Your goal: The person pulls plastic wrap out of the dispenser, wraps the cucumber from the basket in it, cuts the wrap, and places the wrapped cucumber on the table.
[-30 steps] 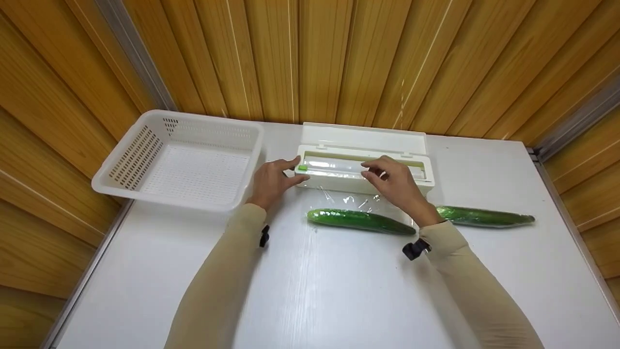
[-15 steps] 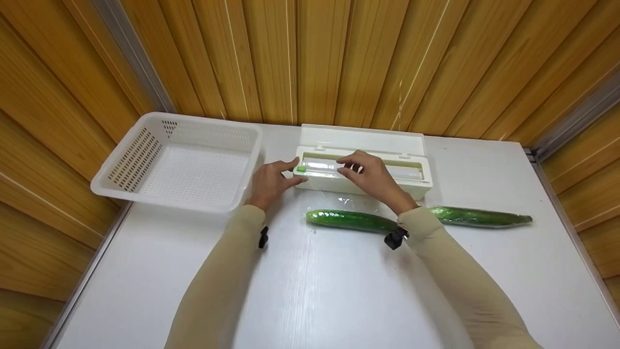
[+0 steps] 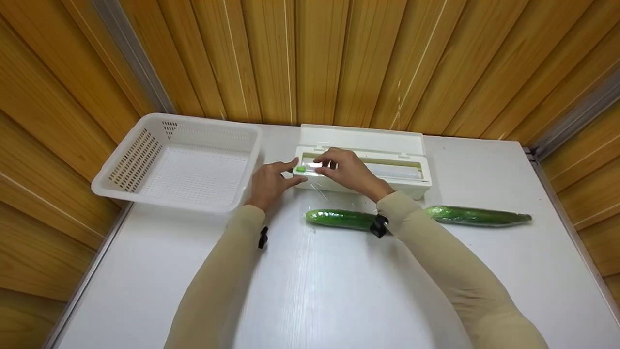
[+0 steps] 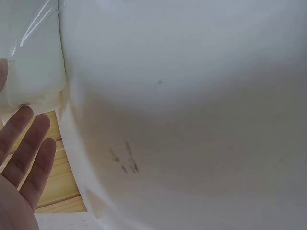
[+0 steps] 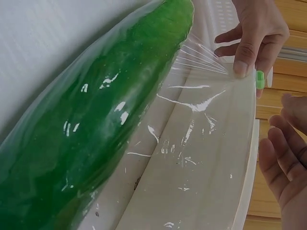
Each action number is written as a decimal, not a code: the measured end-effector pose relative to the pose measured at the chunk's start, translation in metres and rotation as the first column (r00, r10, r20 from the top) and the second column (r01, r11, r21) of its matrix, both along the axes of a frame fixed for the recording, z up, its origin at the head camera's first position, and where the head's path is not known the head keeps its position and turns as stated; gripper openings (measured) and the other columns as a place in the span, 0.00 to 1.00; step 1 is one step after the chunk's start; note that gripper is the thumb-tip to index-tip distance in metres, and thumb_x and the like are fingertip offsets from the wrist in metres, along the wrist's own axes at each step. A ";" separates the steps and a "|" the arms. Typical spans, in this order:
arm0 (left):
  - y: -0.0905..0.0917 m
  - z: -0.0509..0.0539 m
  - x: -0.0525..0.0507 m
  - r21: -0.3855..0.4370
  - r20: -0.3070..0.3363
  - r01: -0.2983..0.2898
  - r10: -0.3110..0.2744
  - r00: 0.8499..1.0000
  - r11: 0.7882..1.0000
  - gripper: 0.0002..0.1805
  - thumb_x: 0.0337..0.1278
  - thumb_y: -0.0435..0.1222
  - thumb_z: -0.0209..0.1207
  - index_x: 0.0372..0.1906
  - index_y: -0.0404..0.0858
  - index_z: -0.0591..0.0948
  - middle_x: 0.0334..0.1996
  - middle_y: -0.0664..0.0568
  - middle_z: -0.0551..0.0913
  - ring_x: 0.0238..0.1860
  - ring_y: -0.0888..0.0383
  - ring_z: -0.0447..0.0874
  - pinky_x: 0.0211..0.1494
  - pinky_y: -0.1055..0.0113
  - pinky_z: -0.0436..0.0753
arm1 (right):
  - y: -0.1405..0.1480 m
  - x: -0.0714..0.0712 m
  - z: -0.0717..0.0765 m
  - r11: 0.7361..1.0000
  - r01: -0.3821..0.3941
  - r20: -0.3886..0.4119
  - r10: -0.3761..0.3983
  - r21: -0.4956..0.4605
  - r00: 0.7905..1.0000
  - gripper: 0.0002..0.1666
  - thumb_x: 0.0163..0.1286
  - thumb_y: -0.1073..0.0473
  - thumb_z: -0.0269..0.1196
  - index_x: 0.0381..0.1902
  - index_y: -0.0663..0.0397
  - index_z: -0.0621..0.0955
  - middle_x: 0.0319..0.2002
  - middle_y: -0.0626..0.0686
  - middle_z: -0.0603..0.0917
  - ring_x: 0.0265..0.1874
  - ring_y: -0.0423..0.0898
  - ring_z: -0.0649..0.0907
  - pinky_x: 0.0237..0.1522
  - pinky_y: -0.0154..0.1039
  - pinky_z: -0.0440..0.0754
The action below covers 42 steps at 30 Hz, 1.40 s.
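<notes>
A white cling film dispenser (image 3: 409,187) stands with its lid (image 3: 363,138) raised and a film roll (image 3: 395,171) inside. My left hand (image 3: 270,183) pinches its left end; in the right wrist view that thumb presses the film at the front edge. Clear film (image 5: 192,100) stretches from the dispenser to a cucumber (image 3: 339,219), which looks wrapped in it. My right hand (image 3: 349,169) hovers over the roll opening, its fingers loosely bent with nothing visible between them. Left of its fingertips sits the green slide cutter (image 3: 301,169). My right forearm hides one end of the cucumber.
Another film-wrapped cucumber (image 3: 477,216) lies to the right, beyond my right sleeve. A white perforated basket (image 3: 177,203) stands at the left. Wood-look panels (image 3: 315,63) rise behind the white table (image 3: 310,291).
My right hand has moved left along the dispenser, from near its middle to close by the green slide cutter. My left hand stays at the dispenser's left end.
</notes>
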<state>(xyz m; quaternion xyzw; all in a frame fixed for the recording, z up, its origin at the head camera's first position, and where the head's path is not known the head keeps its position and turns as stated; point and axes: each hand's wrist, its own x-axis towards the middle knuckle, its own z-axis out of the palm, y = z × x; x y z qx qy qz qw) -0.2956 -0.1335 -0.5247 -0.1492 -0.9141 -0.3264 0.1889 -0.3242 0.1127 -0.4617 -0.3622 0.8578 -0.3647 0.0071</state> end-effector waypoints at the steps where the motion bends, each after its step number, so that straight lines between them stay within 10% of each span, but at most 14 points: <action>1: 0.000 0.000 0.000 0.000 -0.006 0.001 -0.001 1.000 1.000 0.32 0.52 0.52 0.78 0.62 0.46 0.87 0.41 0.48 0.93 0.31 0.52 0.89 0.38 0.55 0.85 | -0.002 -0.001 0.000 1.000 -0.004 -0.001 0.004 0.011 1.000 0.15 0.76 0.60 0.69 0.55 0.62 0.88 0.41 0.54 0.87 0.40 0.49 0.84 0.45 0.44 0.82; 42: -0.001 -0.005 -0.001 0.038 -0.012 0.008 -0.008 1.000 0.999 0.30 0.54 0.50 0.78 0.62 0.46 0.87 0.37 0.49 0.93 0.29 0.51 0.88 0.38 0.53 0.84 | -0.039 -0.007 -0.016 0.985 0.110 -0.053 -0.104 0.131 0.993 0.09 0.75 0.55 0.71 0.46 0.53 0.90 0.38 0.52 0.84 0.39 0.48 0.84 0.42 0.46 0.80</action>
